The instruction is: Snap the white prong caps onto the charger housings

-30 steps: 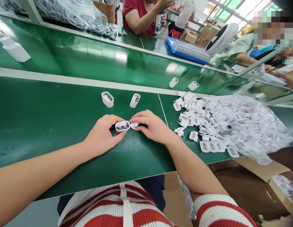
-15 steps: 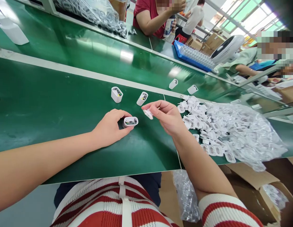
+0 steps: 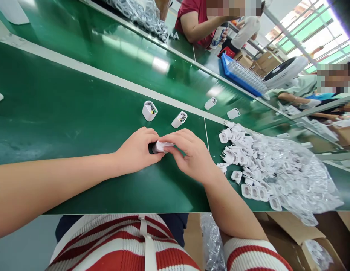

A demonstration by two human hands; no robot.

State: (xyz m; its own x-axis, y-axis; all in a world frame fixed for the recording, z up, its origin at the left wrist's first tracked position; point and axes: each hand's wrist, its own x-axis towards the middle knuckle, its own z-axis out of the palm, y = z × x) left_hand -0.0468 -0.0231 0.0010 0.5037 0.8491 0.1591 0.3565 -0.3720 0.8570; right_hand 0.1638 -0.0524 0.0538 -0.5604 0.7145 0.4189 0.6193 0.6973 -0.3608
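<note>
Between my hands is a white charger housing [image 3: 158,147]. My left hand [image 3: 139,149] is wrapped round its left side. My right hand [image 3: 188,152] presses a white cap [image 3: 167,144] at the housing's right end with thumb and fingertips; the join is partly hidden by the fingers. Just beyond, two open white housings with circuit parts inside stand on the green table, one [image 3: 149,111] behind my left hand and one [image 3: 179,120] behind my right hand.
Loose white caps [image 3: 239,150] and a clear plastic bag [image 3: 307,177] of them lie at the right. Two more housings [image 3: 210,103] [image 3: 233,113] sit past the pale strip [image 3: 112,80]. A person in red sits across, near a blue tray [image 3: 239,77].
My right hand has moved left and brought the white cap against the housing held in my left hand. The view has shifted slightly.
</note>
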